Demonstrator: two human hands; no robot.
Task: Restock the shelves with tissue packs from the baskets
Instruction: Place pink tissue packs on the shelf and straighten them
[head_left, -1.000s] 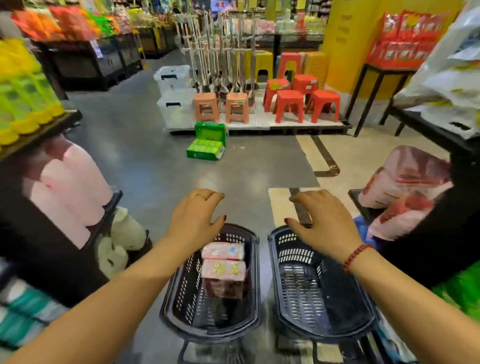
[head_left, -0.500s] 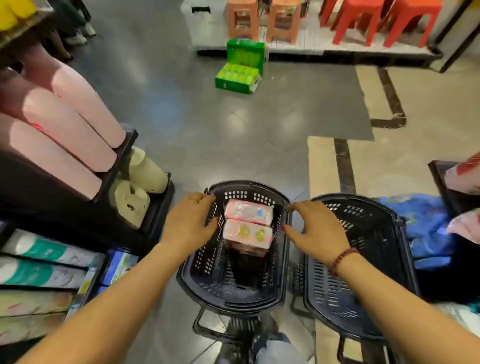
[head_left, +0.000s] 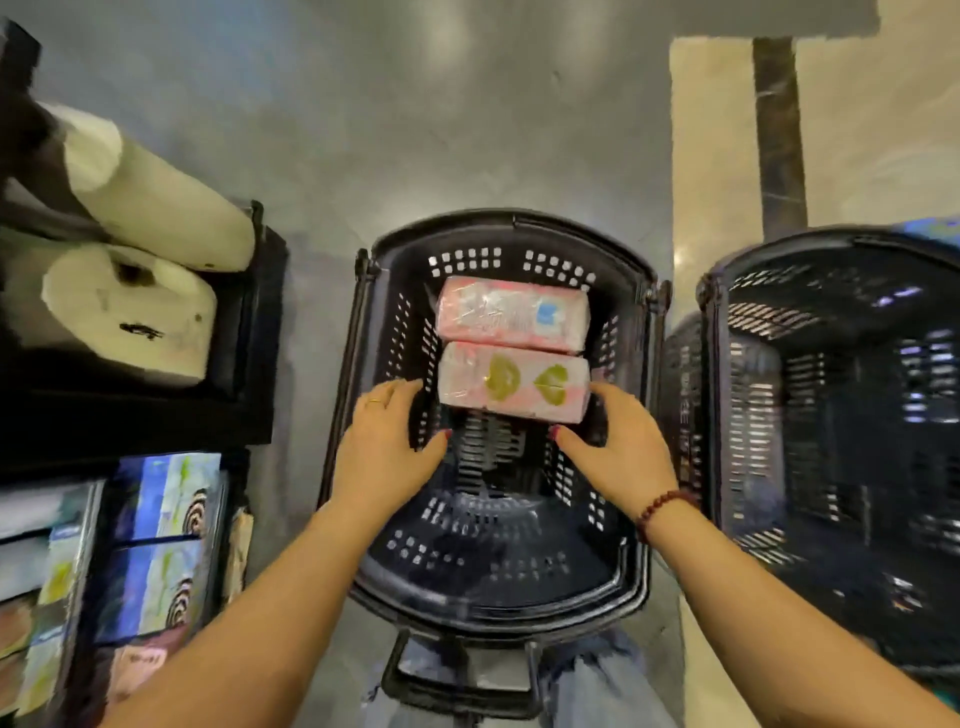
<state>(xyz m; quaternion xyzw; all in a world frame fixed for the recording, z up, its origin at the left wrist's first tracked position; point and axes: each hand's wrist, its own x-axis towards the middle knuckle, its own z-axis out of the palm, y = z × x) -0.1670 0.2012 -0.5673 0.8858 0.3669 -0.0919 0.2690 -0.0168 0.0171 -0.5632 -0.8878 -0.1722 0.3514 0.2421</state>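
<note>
Two pink tissue packs lie side by side in a black basket on the floor in front of me. The far pack has a blue patch; the near pack has two green marks. My left hand reaches into the basket at the near pack's left end, fingers straight, about touching it. At the pack's right end sits my right hand, wearing a bead bracelet, its fingers relaxed and close to the pack. Neither hand visibly grips the pack.
A second black basket, with nothing in it, stands to the right. Dark shelves on the left hold white paper rolls above and blue tissue boxes below. Grey floor lies beyond the baskets.
My head has tilted down and closer to the basket. Both hands dropped from the basket rims to the two ends of the near pink pack.
</note>
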